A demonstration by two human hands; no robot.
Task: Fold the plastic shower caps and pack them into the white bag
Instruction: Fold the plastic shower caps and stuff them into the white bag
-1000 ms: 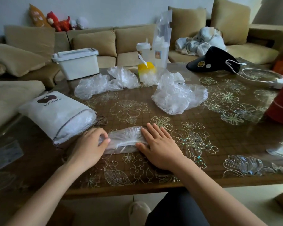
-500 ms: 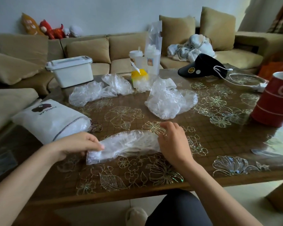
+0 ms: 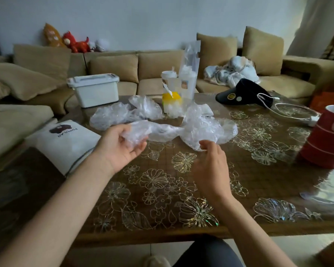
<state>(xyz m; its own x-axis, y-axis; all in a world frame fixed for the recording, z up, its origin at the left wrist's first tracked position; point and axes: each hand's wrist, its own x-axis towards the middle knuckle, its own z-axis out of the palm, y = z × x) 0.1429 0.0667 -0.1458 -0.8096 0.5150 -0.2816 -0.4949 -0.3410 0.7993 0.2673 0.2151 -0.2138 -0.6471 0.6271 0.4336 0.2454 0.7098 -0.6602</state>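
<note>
My left hand [image 3: 121,145] is raised palm-up above the table and grips one end of a clear plastic shower cap [image 3: 158,132], which stretches rightward in the air. My right hand [image 3: 210,162] hovers lower with loosely curled fingers just below the edge of a crumpled pile of shower caps [image 3: 210,126]; I see nothing held in it. The white bag [image 3: 66,145] with a dark logo lies at the table's left edge, beside my left wrist. More loose shower caps [image 3: 114,116] lie further back on the left.
On the glass-topped floral table [image 3: 162,182] stand a red cup [image 3: 326,139] at the right, a black visor [image 3: 243,93] with a white cable [image 3: 297,112], drink cups in a clear bag [image 3: 185,81] and a white lidded box [image 3: 94,89]. A beige sofa [image 3: 114,66] runs behind.
The folded shower cap has been lifted off the table by my left hand and hangs looser. My right hand has let go of its right end and dropped back.
</note>
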